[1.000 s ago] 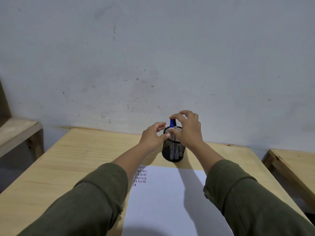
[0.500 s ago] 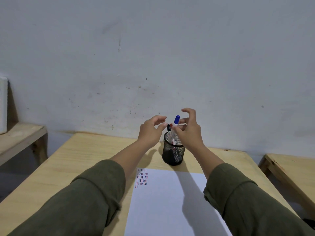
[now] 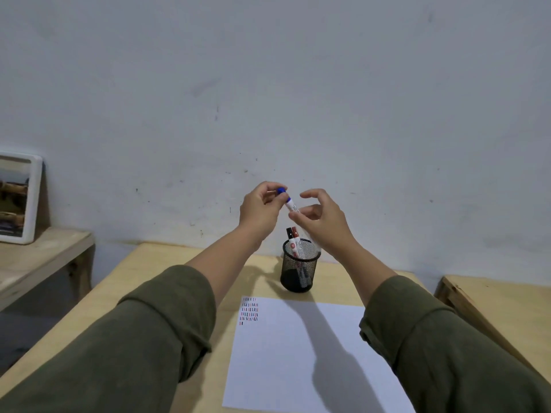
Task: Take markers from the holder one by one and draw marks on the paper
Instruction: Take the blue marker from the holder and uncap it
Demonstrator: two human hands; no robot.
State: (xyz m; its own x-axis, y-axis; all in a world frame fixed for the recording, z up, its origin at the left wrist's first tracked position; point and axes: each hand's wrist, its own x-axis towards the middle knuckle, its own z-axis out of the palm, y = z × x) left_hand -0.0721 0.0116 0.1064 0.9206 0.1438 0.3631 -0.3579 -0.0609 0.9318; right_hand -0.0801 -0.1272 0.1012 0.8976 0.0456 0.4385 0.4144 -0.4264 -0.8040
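While the left hand (image 3: 260,209) pinches the blue cap (image 3: 281,191), the right hand (image 3: 323,219) grips the marker (image 3: 292,207) slanting between them, above the holder (image 3: 300,265)

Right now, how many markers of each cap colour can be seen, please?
Blue marker, held in both hands: 1
Black marker, in the holder: 1
Red marker, in the holder: 1
Total: 3

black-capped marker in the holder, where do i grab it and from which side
Probably pinch the black-capped marker by its cap end, the only part standing above the rim of the mesh holder. Come straight down from above. The red-capped marker stands right beside it, so a narrow fingertip pinch fits best. The right hand is nearer but holds the blue marker.
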